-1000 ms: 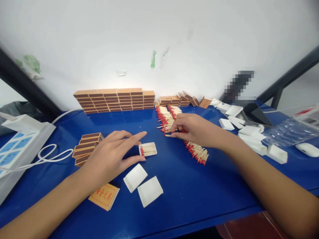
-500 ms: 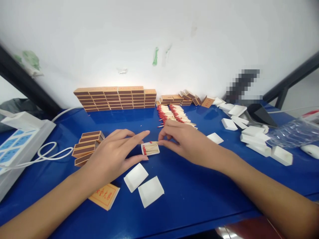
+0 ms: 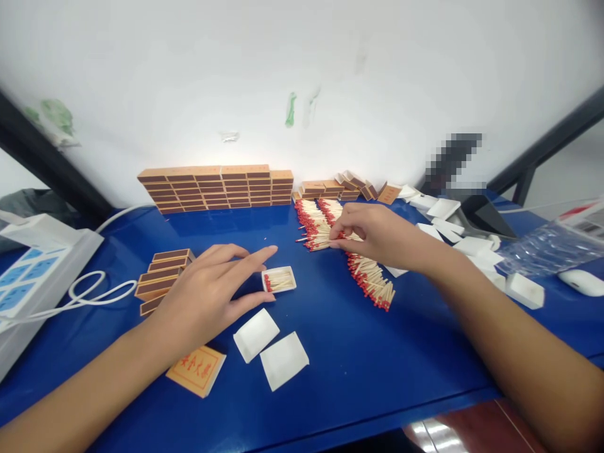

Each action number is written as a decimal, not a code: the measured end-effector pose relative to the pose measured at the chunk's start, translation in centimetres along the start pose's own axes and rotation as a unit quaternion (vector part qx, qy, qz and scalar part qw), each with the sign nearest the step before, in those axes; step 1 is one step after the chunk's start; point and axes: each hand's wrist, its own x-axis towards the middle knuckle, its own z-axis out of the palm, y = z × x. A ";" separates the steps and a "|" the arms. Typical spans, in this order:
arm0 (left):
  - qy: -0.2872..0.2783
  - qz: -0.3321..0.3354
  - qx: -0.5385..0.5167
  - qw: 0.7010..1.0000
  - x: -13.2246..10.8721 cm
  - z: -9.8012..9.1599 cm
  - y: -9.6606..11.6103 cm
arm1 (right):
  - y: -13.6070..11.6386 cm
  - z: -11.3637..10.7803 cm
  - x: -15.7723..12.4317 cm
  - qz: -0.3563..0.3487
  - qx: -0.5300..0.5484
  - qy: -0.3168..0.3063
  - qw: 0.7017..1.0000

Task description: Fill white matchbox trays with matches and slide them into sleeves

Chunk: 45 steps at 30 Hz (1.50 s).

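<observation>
A small white matchbox tray [image 3: 279, 279] with several red-tipped matches in it sits on the blue table [image 3: 340, 352]. My left hand [image 3: 212, 292] rests beside it, fingers spread, with index finger and thumb touching the tray's left edge. My right hand [image 3: 372, 234] is over the pile of loose matches [image 3: 330, 229] farther back, its fingertips pinched together on matches in the pile. More matches [image 3: 372, 283] trail toward the near right under my wrist.
Two empty white trays [image 3: 271, 346] and an orange matchbox sleeve [image 3: 197, 370] lie near the front. Filled boxes are stacked at the back [image 3: 217, 187] and at left [image 3: 163, 277]. A power strip [image 3: 33, 277] is far left. White trays [image 3: 472, 245] and plastic wrap [image 3: 547, 248] lie right.
My right hand moved from the pile to the tray, laid matches there, then went back to the pile. My left hand stayed at the tray.
</observation>
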 end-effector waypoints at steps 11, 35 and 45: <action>0.004 0.003 0.007 1.000 -0.1 -0.2 0.0 | 0.3 1.6 0.2 -0.035 0.044 -0.018 0.998; 0.003 0.008 0.005 1.000 0.0 -0.3 -0.1 | 0.2 0.3 -0.1 -0.008 0.012 -0.063 0.998; 0.006 0.008 0.004 1.000 -0.1 0.1 -0.1 | -0.6 -0.4 -0.4 -0.005 0.073 -0.103 0.992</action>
